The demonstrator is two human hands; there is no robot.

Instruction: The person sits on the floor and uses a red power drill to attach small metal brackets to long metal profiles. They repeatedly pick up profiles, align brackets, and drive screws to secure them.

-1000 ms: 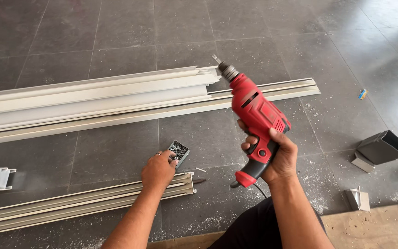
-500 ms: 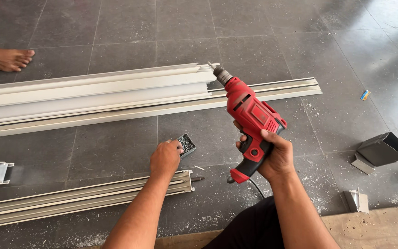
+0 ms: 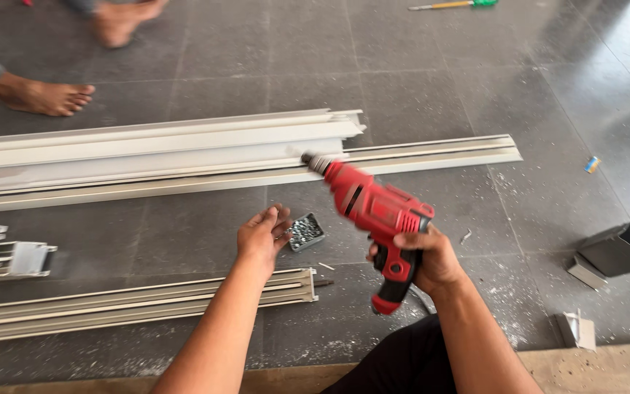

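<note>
My right hand (image 3: 423, 257) grips the handle of a red power drill (image 3: 373, 211), whose chuck points up-left at the end of a pale metal channel (image 3: 184, 142) lying across the grey tiled floor. My left hand (image 3: 262, 235) hovers with fingers spread, right beside a small open box of screws (image 3: 305, 231). A longer flat metal rail (image 3: 432, 153) lies under the channel and sticks out to the right. A second rail (image 3: 140, 303) lies nearer me, its end just below my left hand.
Another person's bare feet (image 3: 45, 97) stand at the top left. A screwdriver (image 3: 452, 5) lies at the top edge. A dark open box (image 3: 621, 249) and small metal offcuts (image 3: 577, 330) sit at right. A short rail piece (image 3: 9, 255) lies at left.
My view has tilted up, so the other person's feet show more. The drill has swung down and left towards the channel's end. My left hand has opened beside the screw box.
</note>
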